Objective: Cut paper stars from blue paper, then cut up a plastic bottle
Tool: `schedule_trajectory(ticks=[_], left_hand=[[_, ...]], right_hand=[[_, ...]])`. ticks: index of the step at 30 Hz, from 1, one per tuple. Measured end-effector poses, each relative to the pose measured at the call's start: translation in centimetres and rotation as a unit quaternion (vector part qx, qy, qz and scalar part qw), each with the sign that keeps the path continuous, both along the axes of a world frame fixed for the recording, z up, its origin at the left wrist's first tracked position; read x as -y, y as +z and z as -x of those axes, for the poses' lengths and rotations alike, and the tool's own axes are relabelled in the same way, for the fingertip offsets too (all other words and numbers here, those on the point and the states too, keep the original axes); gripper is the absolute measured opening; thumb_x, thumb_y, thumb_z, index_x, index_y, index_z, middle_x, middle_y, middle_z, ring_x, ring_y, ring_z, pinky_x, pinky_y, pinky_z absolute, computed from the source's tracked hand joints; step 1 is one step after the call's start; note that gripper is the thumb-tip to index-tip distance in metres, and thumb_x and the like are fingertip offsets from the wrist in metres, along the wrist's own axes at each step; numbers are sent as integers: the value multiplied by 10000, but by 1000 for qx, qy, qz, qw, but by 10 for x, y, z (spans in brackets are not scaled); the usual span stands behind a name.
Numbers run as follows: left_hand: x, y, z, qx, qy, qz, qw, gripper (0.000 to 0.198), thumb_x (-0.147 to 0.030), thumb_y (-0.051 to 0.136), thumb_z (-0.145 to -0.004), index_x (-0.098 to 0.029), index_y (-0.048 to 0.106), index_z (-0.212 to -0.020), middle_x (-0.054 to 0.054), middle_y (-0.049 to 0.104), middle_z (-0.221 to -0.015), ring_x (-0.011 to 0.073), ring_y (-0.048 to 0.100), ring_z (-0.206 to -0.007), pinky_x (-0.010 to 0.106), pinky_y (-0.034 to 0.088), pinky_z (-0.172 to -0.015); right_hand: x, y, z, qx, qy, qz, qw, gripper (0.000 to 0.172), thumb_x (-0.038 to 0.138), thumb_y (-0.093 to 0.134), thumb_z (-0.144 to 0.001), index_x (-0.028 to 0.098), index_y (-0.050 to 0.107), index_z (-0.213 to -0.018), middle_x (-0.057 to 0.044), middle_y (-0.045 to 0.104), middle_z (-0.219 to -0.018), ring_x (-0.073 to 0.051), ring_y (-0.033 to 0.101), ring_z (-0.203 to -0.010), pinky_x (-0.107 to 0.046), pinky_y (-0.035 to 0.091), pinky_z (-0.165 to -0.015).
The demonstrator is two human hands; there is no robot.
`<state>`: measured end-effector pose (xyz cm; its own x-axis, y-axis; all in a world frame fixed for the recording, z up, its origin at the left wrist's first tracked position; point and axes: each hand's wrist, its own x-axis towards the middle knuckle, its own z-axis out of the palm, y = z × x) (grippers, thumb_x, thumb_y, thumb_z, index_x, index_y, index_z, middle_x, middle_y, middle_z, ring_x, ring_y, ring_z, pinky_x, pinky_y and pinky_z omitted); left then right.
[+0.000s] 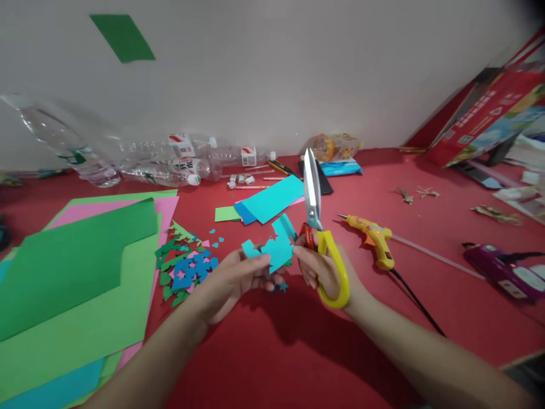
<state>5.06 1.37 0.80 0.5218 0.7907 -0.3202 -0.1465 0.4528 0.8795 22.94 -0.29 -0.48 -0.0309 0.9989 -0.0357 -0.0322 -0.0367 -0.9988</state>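
A light-blue piece of cut paper (277,253) with a jagged outline is between my two hands. My left hand (238,278) pinches its left side between thumb and fingers. My right hand (321,267) has the yellow and red handles of a pair of scissors (313,193) hooked over it, the blades closed and pointing up and away. The right fingertips also touch the paper's right edge. Under the hands, a small dark-blue paper star (283,288) lies on the red table (272,352). Left of my left hand is a pile of cut paper scraps (187,272) in blue, green and pink.
Large coloured sheets (76,272) cover the left side. Light-blue paper strips (275,199) lie ahead. A yellow glue gun (374,238) with a cord rests to the right, near a purple power strip (506,270). Plastic bottles (162,170) line the wall; a red box (494,113) stands back right.
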Motion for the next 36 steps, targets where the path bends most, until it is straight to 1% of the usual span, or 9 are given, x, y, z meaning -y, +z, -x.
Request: schedule_trajectory(ticks=[3,6,11,13,15,17,19,28,36], left_hand=[[2,-2,-4,-42,3,-70,997,228,-316,640,-833,-138,705,-705,57,698,-663,137,637,-556,231,449,-508],[0,1,-4,-76,65,-125,987,281,-291,638,-817,-145,678,-580,35,658,-531,114,595,-471,214,432,-464],[-13,5,9,-35,262,-154,952,156,-237,655,-785,-165,640,-647,0,684,-592,99,608,-509,195,444,-481],[-19,4,15,-16,320,-147,936,99,-235,659,-783,-167,633,-715,-5,696,-634,102,630,-552,195,463,-515],[-22,2,19,-7,353,-139,925,96,-242,654,-786,-162,627,-740,-3,694,-645,105,633,-566,200,472,-532],[-23,0,20,-5,364,-137,921,114,-243,643,-789,-159,623,-714,-2,680,-628,106,619,-549,206,468,-521],[-22,-1,20,-10,359,-141,923,135,-230,633,-786,-161,619,-671,-3,663,-601,104,599,-519,209,457,-501],[-11,7,13,-35,283,-199,938,153,-223,607,-793,-157,637,-658,21,676,-581,113,592,-469,220,441,-453],[-7,10,11,-16,275,-198,941,165,-230,613,-806,-155,659,-666,30,681,-587,121,607,-483,226,470,-465]], right_hand=[[2,7,0,40,14,-4,999,286,460,580,-799,231,455,-682,115,375,-363,-86,359,-302,-216,307,-364],[5,10,-4,96,36,-19,995,351,498,558,-833,228,435,-645,98,374,-406,-88,363,-358,-226,308,-409],[5,15,-18,202,158,-35,966,366,536,646,-790,192,532,-743,27,520,-649,-126,466,-582,-227,341,-509],[5,19,-22,263,193,-8,945,361,540,637,-805,188,554,-800,-7,583,-743,-151,508,-655,-239,376,-556],[5,24,-24,342,203,24,917,394,579,605,-822,194,540,-767,-12,578,-716,-155,497,-629,-246,363,-544],[4,26,-23,409,200,37,890,450,625,579,-824,199,504,-698,-2,531,-647,-144,449,-574,-247,325,-512],[5,26,-22,423,205,33,882,474,641,567,-827,199,488,-675,9,495,-616,-133,407,-550,-245,299,-495],[10,24,-19,281,256,-3,925,502,663,489,-865,206,418,-671,26,382,-650,-121,345,-586,-235,272,-481],[15,20,-15,214,268,31,939,516,691,450,-883,209,416,-703,54,398,-594,-90,378,-502,-227,252,-454]])
